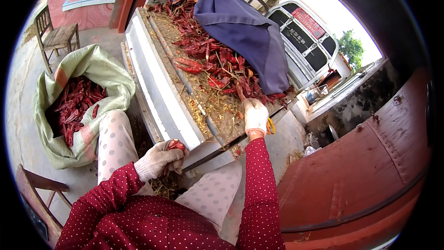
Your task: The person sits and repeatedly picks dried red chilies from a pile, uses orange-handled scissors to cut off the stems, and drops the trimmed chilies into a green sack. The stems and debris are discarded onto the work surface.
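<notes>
My left hand (162, 160), in a white knitted glove, is closed around dried red chili peppers (175, 144), with a red part showing above the fingers. Out over the near edge of the chili pile (203, 51), my right hand (255, 116), also gloved, has its fingers curled at a dried chili pepper (240, 90) and seems to grip it; the fingertips are partly hidden. The pile lies on a dirty flat bed (217, 116) strewn with yellow seeds and stalks. A dark blue cloth (245, 28) covers part of the heap.
An open pale green woven sack (118, 83) holding dried chilies stands left of my knee. A wooden chair (60, 35) is at the far left, another chair (39, 183) at near left. To the right rises a red metal panel (351, 157). A vehicle cab (303, 33) stands beyond the bed.
</notes>
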Available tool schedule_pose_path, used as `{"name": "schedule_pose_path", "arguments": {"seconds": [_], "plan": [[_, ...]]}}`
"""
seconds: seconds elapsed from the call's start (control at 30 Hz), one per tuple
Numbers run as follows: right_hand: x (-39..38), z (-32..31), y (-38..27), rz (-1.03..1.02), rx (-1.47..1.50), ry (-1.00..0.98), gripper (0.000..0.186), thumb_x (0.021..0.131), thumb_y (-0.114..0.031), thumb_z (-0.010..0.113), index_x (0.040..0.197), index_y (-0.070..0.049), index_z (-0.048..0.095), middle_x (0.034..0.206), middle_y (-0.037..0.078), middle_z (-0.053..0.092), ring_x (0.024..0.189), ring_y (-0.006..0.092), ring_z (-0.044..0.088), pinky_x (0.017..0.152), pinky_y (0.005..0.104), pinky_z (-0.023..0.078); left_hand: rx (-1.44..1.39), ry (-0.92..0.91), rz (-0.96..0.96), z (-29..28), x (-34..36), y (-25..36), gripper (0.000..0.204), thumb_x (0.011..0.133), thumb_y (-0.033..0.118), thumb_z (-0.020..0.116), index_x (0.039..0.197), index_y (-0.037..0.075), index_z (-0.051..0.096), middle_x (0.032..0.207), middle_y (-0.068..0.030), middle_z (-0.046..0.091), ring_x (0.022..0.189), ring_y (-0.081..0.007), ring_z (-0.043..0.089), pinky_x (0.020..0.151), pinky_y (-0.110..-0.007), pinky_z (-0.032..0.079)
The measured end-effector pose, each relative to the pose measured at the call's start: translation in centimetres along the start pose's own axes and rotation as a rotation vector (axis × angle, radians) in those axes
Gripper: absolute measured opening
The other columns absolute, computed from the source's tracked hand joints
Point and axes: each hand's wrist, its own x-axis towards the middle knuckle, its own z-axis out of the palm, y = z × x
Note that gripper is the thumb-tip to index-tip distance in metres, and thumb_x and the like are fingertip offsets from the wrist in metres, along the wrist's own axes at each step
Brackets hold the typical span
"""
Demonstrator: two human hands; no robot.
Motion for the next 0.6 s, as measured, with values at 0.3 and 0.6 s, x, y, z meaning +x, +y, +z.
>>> {"name": "schedule_pose_path", "arguments": {"seconds": [0.3,0.6], "plan": [[-5.5,-1.0,-0.8,0.132,0.451,-0.025,0.024,0.091,-0.007,0.062,0.11,0.006,0.07,0.091,0.008,0.068,0.081,0.0132,0.061,0.077,0.0258,0.049,-0.155,0.022,-0.008,0.4,1.4,-0.1,0.023,0.1,0.013,0.056,0.116,-0.004,0.058,0.074,-0.0049,0.06,0.061,-0.0168,0.062,0.063,-0.036,0.061],[-15.7,0.6,-6.1,-0.703,-0.16,-0.037,0.026,0.078,-0.004,0.073,0.103,-0.007,0.071,0.09,0.007,0.071,0.07,0.0232,0.069,0.062,0.0349,0.054,-0.321,0.013,0.033,0.2,2.5,0.5,0.026,0.103,0.017,0.053,0.121,-0.001,0.052,0.086,-0.0069,0.063,0.062,-0.0181,0.063,0.064,-0.037,0.061]]}}
